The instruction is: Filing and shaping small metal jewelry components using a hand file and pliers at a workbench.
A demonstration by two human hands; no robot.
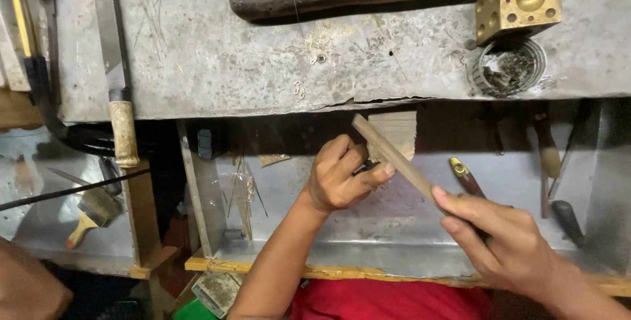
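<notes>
Right hand (509, 244), nearest the lens, grip closed on a flat tan file (396, 159), index finger laid along it. Left hand (342, 174) pinches a small hidden piece against the wooden peg (394, 134) under the scratched metal surface (263, 57); file crosses it diagonally.

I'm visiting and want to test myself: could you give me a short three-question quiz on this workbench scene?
1. True or false: the right hand holds a flat file.
2. Where is the brass block? A) bench top, far right B) lower tray
3. What tool lies at the lower left?

Key: 1 true; 2 A; 3 a paintbrush. The left hand pinches something too small to identify against the wooden peg.
</notes>
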